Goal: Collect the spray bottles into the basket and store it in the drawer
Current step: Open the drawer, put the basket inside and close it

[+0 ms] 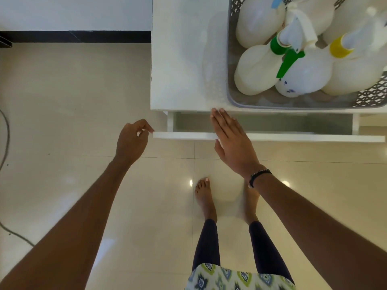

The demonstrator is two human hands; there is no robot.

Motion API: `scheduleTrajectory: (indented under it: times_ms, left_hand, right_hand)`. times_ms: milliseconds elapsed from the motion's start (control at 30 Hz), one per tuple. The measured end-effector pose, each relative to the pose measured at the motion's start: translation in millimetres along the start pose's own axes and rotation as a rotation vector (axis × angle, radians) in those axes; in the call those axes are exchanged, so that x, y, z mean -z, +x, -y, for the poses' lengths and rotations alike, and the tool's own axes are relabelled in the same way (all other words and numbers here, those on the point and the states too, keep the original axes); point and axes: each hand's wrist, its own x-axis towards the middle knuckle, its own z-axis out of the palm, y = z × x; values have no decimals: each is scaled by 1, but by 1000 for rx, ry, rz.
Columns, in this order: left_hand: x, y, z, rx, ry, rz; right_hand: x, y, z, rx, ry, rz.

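Note:
A grey lattice basket [230,80] stands on the white cabinet top [178,59] and holds several white spray bottles [257,74], one with a green trigger, one with a yellow collar. Below the top, the white drawer [293,138] is pulled partly open and its inside looks bare. My left hand [132,141] hovers just left of the drawer front's left end, fingers curled, holding nothing I can see. My right hand [230,139] lies flat with straight fingers over the drawer front, fingertips at the cabinet's front edge.
Glossy beige floor tiles spread below and to the left. A grey cable [6,143] runs along the left edge of the floor. A black skirting strip [73,36] marks the wall at the back left. My bare feet [204,197] stand in front of the drawer.

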Motion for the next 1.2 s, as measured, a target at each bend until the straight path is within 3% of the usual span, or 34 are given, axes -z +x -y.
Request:
scheduleTrajectory:
  times_ms: [67, 167, 300, 433, 600, 800, 1200]
  left_hand:
    - [-9, -25, -7, 66, 70, -101]
    - [-34, -76, -42, -53, 39, -228]
    - [-78, -119, -96, -244, -29, -8]
    - [-120, -135, -134, -377, 128, 183]
    - [-143, -154, -148, -232, 230, 232]
    - [-146, -171, -148, -248, 463, 331]
    - [-158, -210, -141, -123, 434, 397]
  right_hand:
    - [-5, -21, -8, -28, 26, 25]
    - [-6, -62, -28, -126, 36, 55]
    - [2, -106, -62, -171, 34, 60]
    - [14, -133, -88, -222, 67, 90]
    - [15, -151, -85, -273, 111, 230]
    - [4, -181, -80, -262, 113, 337]
    - [-6, -216, -71, -153, 114, 424]
